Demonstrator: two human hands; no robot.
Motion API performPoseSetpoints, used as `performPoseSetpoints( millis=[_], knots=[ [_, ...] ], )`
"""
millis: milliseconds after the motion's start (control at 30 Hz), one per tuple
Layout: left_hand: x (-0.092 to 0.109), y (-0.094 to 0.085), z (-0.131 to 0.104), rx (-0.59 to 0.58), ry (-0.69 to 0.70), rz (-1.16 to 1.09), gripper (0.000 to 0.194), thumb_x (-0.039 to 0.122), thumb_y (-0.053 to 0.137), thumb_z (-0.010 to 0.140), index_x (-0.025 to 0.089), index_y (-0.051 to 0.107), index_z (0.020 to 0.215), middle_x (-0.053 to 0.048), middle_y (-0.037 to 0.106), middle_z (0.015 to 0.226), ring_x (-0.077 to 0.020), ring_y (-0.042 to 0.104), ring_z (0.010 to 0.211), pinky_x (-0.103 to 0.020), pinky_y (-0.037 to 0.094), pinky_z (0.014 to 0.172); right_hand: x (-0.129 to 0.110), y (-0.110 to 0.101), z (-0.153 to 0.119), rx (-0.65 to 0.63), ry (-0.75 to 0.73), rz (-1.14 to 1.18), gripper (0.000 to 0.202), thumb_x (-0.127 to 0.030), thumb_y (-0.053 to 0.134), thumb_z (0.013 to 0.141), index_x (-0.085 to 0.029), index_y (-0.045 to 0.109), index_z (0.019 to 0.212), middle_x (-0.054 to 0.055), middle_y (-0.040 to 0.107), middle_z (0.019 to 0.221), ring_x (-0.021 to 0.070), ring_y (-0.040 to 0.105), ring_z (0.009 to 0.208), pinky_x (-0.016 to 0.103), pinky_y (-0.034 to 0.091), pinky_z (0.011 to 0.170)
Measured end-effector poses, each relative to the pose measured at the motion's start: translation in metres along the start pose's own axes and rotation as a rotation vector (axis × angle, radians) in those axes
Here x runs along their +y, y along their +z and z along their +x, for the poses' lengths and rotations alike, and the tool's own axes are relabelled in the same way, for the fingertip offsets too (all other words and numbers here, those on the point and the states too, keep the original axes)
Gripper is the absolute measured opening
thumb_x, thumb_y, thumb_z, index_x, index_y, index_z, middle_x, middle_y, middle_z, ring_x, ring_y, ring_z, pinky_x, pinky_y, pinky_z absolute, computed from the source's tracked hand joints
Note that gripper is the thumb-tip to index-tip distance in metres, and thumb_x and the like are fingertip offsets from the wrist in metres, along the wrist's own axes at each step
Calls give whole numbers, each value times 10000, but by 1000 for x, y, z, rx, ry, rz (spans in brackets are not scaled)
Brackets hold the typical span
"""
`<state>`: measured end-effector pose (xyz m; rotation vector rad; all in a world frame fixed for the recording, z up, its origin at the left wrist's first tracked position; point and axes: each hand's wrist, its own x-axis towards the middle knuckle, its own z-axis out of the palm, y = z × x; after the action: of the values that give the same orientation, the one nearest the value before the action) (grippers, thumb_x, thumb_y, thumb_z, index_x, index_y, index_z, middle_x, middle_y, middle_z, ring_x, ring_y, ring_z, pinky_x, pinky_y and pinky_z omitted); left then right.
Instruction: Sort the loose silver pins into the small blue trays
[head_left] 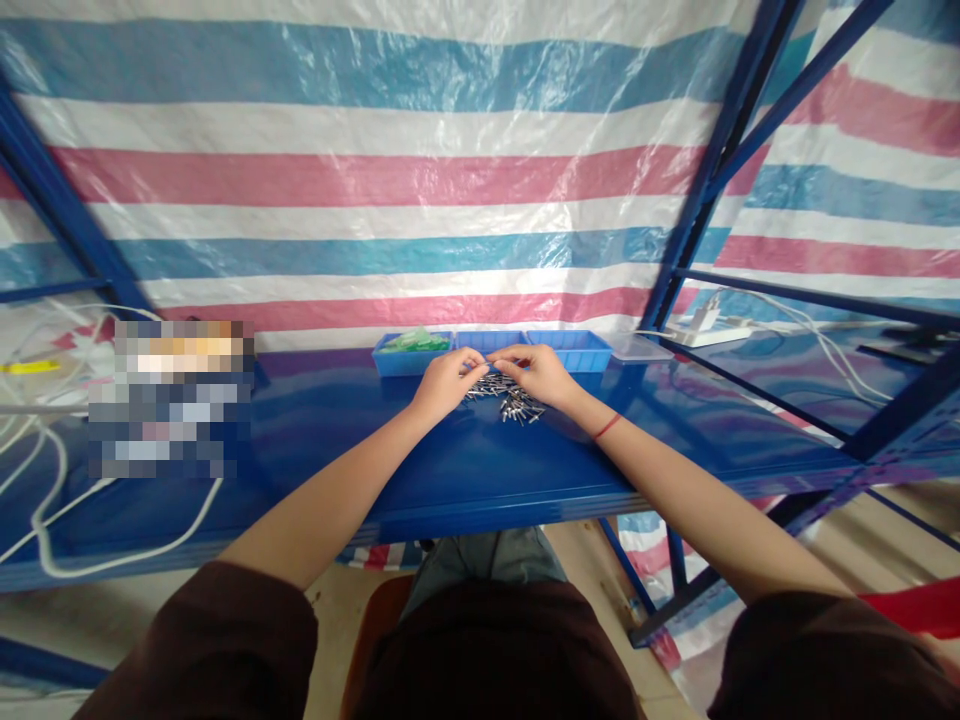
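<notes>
The left hand (448, 384) and right hand (543, 376) are nearly meeting at the fingertips, any hold unclear; metal pins (520, 408) are lying beneath, axes mixed, 1 cluster nearer the right.

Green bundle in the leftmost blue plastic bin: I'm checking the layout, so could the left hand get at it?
Likely yes: the left hand is close by the open blue bin, with no lid seen over the green bundle.

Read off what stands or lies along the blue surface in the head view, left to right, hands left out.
Looped white cables → blue bin with green plastic → middle blue bin → right blue bin → flat clear piece → white power strip.
</notes>
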<state>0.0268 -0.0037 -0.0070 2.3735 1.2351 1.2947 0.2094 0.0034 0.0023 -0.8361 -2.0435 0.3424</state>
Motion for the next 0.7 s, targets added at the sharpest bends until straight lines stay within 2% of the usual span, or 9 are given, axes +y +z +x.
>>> performPoseSetpoints(
  millis=[100,233,300,367,433,500,633,700],
  knots=[
    [3,-2,0,32,31,31,150,317,543,811,185,611,834,-19,674,851,-136,621,777,-251,478,753,5,1,0,-19,25,-42,192,-254,535,813,-179,700,874,61,715,911,177,654,806,303,488,731],
    [3,-1,0,39,29,62,199,350,529,826,184,594,915,-27,666,851,-137,614,754,-266,478,746,12,4,2,-53,112,-3,182,-294,535,811,-149,641,838,58,702,757,141,629,622,270,487,623],
    [-1,0,1,35,-2,68,299,373,524,828,180,551,1055,-34,660,860,-138,611,724,-280,479,739,18,2,4,32,234,68,198,-322,515,821,-146,605,813,65,696,742,117,598,547,243,473,555],
    [-5,2,1,-15,-30,88,386,386,517,828,170,509,1148,-41,657,870,-145,611,718,-296,480,745,26,-3,6,201,396,143,206,-340,506,820,-149,576,794,79,697,763,99,570,501,218,447,487],
    [-8,3,-1,-99,-25,143,357,379,506,830,170,549,1116,-51,656,890,-164,613,778,-311,472,786,34,-11,7,368,537,191,212,-356,508,812,-151,559,794,97,697,806,90,553,474,204,417,430],
    [-11,3,-3,-181,-2,238,299,371,506,824,187,613,1034,-62,652,938,-194,598,887,-335,450,851,40,-18,7,443,602,181,245,-382,501,811,-147,558,847,112,695,835,90,541,451,209,401,405],
    [-12,4,-7,-314,-28,407,347,448,511,802,234,654,1036,-80,602,1108,-272,531,1038,-413,408,913,38,-23,5,414,577,34,372,-403,478,813,-133,529,1065,84,689,763,106,518,424,247,413,449],
    [-13,4,-7,-354,-24,421,340,450,504,809,248,661,1032,-75,595,1120,-268,529,1033,-411,404,913,32,-20,4,307,483,-93,326,-360,474,814,-136,565,1032,54,672,688,116,528,458,255,419,503]
  ],
)
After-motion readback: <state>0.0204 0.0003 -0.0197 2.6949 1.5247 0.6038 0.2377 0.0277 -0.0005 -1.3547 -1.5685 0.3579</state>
